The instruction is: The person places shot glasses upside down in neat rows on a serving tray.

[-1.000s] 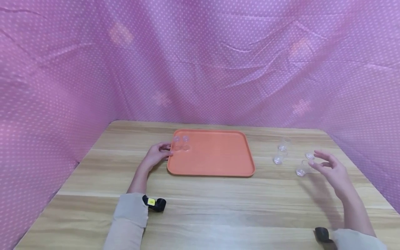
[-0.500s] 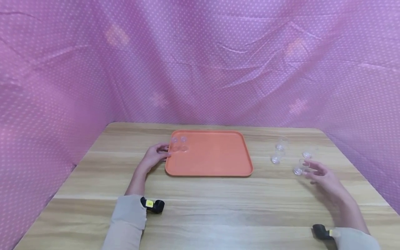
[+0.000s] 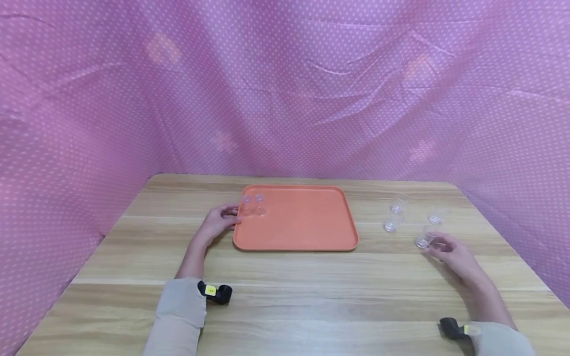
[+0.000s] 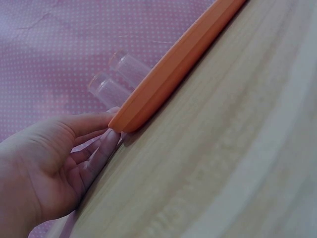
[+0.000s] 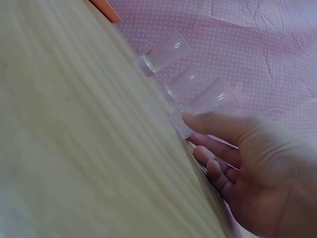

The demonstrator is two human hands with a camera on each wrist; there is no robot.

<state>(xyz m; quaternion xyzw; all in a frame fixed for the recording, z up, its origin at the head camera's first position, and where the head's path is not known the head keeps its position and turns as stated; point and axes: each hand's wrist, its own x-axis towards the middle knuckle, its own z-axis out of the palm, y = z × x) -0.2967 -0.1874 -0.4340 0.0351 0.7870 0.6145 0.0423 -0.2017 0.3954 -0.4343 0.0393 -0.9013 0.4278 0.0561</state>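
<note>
My left hand (image 3: 217, 223) holds the near-left side of the orange tray (image 3: 307, 222), thumb at the rim and fingers beneath it in the left wrist view. Two clear shot glasses (image 4: 130, 69) stand on the tray's left part, seemingly upside down. On the right of the table, my right hand (image 3: 456, 257) pinches an upright clear shot glass (image 5: 213, 99) low down, between thumb and fingers. Its base appears to rest on the wood. Some of its far side is hidden by the hand.
Several more clear shot glasses stand upright around there: one front-left (image 3: 391, 226), one behind it (image 3: 398, 205), and one (image 3: 435, 219) behind the held one. The wooden table (image 3: 285, 296) ends at a pink dotted curtain (image 3: 285, 99).
My right hand has come down and left from above the glasses and taken hold of the nearest shot glass. The left hand stays on the tray's edge. The head view has shifted slightly.
</note>
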